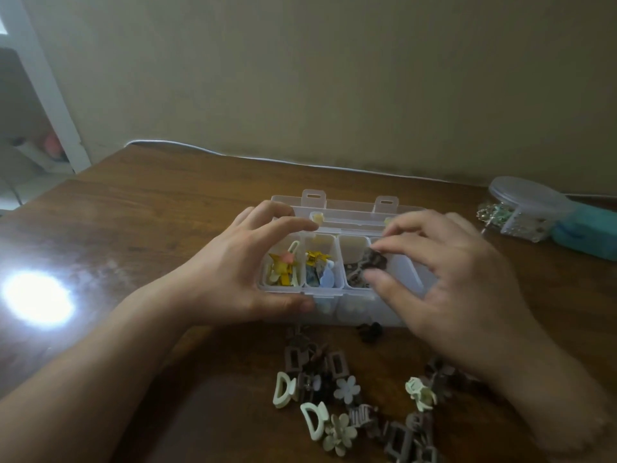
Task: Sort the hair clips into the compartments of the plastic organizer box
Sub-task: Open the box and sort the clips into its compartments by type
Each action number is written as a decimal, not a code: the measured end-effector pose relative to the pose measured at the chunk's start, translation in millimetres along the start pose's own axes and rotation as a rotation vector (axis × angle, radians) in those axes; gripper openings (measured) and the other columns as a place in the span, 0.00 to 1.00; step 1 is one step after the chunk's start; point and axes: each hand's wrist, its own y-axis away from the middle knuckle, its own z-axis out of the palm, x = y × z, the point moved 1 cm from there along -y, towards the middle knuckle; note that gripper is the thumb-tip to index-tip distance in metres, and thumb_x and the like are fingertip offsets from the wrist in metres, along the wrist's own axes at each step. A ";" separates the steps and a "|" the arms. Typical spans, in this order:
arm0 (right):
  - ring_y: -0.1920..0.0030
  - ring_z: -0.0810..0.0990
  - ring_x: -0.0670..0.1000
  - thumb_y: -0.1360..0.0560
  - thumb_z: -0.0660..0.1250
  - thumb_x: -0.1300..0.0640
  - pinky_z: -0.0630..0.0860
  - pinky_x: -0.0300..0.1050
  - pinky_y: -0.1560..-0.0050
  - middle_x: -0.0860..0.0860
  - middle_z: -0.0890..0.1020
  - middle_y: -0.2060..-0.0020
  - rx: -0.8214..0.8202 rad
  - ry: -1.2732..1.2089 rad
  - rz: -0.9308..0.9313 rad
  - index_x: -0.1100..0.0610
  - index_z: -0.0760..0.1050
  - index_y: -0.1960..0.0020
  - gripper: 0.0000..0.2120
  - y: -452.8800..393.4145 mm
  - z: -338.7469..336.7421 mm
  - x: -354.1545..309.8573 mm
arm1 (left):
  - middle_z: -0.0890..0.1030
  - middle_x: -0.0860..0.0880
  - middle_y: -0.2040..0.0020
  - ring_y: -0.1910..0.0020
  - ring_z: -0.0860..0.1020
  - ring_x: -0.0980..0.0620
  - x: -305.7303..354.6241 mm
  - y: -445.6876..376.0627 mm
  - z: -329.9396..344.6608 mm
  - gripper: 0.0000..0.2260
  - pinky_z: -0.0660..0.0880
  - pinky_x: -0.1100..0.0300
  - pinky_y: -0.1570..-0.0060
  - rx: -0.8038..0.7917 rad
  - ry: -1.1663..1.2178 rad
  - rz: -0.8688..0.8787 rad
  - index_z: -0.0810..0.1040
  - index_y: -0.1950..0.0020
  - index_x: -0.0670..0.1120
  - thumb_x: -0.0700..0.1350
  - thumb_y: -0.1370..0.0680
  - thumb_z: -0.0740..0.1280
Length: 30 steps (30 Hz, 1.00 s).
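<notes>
Currently a dark brown clip [375,259] is pinched by the right hand [444,279] over the third compartment of the clear box [350,208], which is gripped at its left end by the left hand [240,265]. If released off-centre, it could catch the divider and drop into the wrong compartment. More clips [347,390] lie unsorted on the table [150,212], just beside the box, where they could be swept off by a forearm.
</notes>
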 end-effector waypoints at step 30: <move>0.50 0.73 0.31 0.29 0.68 0.40 0.71 0.35 0.61 0.25 0.73 0.50 -0.590 0.027 -0.092 0.32 0.72 0.52 0.08 12.5 -49.8 16.2 | 0.79 0.49 0.42 0.46 0.79 0.49 -18.2 -3.9 -18.3 0.12 0.77 0.52 0.51 0.454 0.667 -0.687 0.78 0.40 0.54 0.56 0.21 0.65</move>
